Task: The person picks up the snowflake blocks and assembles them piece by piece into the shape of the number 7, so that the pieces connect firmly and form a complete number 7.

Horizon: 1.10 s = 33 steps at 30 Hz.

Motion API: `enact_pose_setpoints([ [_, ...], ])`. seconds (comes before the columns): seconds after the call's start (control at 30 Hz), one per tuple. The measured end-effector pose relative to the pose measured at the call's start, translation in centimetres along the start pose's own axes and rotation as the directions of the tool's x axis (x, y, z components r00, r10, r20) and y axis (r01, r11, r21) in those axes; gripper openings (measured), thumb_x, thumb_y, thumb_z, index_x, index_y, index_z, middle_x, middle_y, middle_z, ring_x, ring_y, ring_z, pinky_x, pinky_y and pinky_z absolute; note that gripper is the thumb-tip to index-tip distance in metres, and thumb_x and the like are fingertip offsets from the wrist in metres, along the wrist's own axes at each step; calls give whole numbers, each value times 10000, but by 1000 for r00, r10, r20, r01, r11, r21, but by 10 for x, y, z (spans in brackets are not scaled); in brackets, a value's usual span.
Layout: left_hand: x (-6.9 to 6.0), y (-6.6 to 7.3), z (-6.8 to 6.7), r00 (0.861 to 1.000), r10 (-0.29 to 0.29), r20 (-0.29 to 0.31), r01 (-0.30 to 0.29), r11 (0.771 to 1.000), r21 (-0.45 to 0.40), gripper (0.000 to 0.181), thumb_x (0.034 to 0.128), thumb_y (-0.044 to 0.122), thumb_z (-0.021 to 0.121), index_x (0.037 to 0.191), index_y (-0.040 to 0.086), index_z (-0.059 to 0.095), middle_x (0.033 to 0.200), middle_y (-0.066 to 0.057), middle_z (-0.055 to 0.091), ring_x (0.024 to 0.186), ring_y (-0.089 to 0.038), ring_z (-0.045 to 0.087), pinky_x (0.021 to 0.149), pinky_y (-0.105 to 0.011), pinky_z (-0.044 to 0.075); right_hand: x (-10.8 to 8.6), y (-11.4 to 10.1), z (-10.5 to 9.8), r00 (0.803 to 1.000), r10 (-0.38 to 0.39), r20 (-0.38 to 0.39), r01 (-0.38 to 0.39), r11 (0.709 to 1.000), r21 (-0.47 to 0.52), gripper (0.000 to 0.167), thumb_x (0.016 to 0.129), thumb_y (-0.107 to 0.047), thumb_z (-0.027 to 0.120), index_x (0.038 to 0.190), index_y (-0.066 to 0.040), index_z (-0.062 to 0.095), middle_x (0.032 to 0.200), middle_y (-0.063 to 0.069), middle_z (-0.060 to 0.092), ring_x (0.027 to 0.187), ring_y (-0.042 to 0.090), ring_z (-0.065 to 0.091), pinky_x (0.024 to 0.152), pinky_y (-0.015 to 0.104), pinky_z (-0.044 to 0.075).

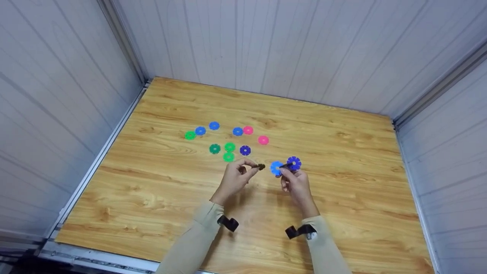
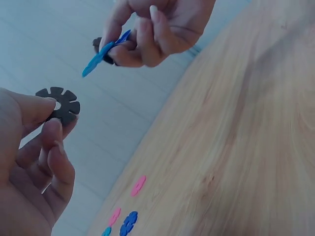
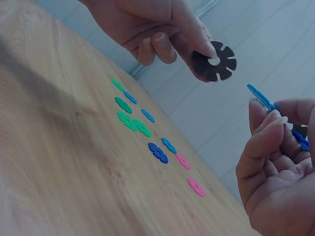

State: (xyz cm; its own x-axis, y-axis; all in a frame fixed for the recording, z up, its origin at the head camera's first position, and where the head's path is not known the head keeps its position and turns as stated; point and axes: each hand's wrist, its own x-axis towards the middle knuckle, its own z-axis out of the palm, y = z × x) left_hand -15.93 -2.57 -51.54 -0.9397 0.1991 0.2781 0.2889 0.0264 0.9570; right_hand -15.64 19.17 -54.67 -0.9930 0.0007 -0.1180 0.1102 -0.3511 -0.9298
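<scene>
Between thumb and fingers, my left hand (image 1: 236, 178) pinches a dark notched plastic disc (image 2: 66, 105) with a hole in its middle. Across from it my right hand (image 1: 297, 185) grips a small group of joined discs. In that group a light blue disc (image 1: 276, 168) points toward the left hand and a dark blue disc (image 1: 294, 163) sits on the far side. A dark piece lies between these two, partly covered by the fingers. Both hands are raised above the table, and the left hand's disc is apart from the right hand's group.
On the wooden table (image 1: 361, 182) lie several loose discs: green (image 1: 190, 135), blue (image 1: 214, 125), pink (image 1: 263, 140), dark green (image 1: 215, 148) and dark blue (image 1: 245, 150). Pale panel walls (image 1: 247, 42) enclose the table at the back and sides.
</scene>
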Motion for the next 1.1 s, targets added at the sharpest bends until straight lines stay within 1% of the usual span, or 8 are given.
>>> enact_pose_setpoints([
  [0.1,-2,0,3,998,61,-5,-61,997,47,50,897,-42,690,928,-82,691,902,-177,671,535,-139,436,486,-173,345,0,1,4,1000,2,-15,-1,1000,23,136,946,-10,608,817,-6,654,691,122,653,431,80,468,379,178,364],
  [0.17,-3,0,8,995,94,-15,-93,993,69,36,889,-49,697,918,-70,700,872,-176,670,566,-193,459,516,-191,360,0,0,4,1000,0,-24,1,1000,30,137,944,-4,604,818,-7,657,686,112,650,433,80,470,378,175,367],
  [0.33,-5,-2,13,989,142,-38,-138,987,88,50,866,-79,708,915,-72,704,861,-178,687,572,-250,513,517,-242,416,0,0,3,1000,-5,-1,5,1000,28,158,947,-1,603,799,-16,656,678,95,650,441,78,476,381,174,371],
  [0.53,-6,-2,16,987,157,-28,-153,982,110,59,865,-85,706,923,-74,698,864,-180,691,565,-251,532,498,-265,441,-1,1,4,1000,-9,-7,10,1000,23,157,944,4,591,804,-13,657,669,98,645,424,70,464,359,167,354],
  [0.67,-7,-3,16,986,158,-44,-153,983,105,65,853,-103,708,912,-78,696,850,-182,688,571,-246,537,511,-277,462,-2,2,7,1000,5,26,-5,1000,20,183,973,-23,569,832,-19,685,686,98,668,427,71,473,359,164,355],
  [0.83,-7,-2,17,984,173,-30,-169,980,106,57,854,-96,710,907,-81,695,852,-185,689,586,-252,559,537,-295,497,-2,3,7,999,12,46,-14,999,35,228,993,-35,531,832,-13,691,668,100,674,406,77,470,343,162,336],
  [0.97,-6,-1,17,982,188,-18,-185,976,117,56,855,-100,704,906,-79,698,857,-183,684,598,-247,576,551,-335,521,-1,3,7,999,11,37,-12,999,32,241,994,-52,536,786,-26,655,607,69,629,392,72,465,341,165,329],
  [1.1,-6,0,16,983,184,-18,-181,976,117,71,852,-111,696,916,-81,700,857,-187,679,611,-253,587,556,-355,532,-1,3,9,999,16,31,-17,1000,10,263,986,-71,559,741,-35,648,550,38,572,377,60,445,336,159,297],
])
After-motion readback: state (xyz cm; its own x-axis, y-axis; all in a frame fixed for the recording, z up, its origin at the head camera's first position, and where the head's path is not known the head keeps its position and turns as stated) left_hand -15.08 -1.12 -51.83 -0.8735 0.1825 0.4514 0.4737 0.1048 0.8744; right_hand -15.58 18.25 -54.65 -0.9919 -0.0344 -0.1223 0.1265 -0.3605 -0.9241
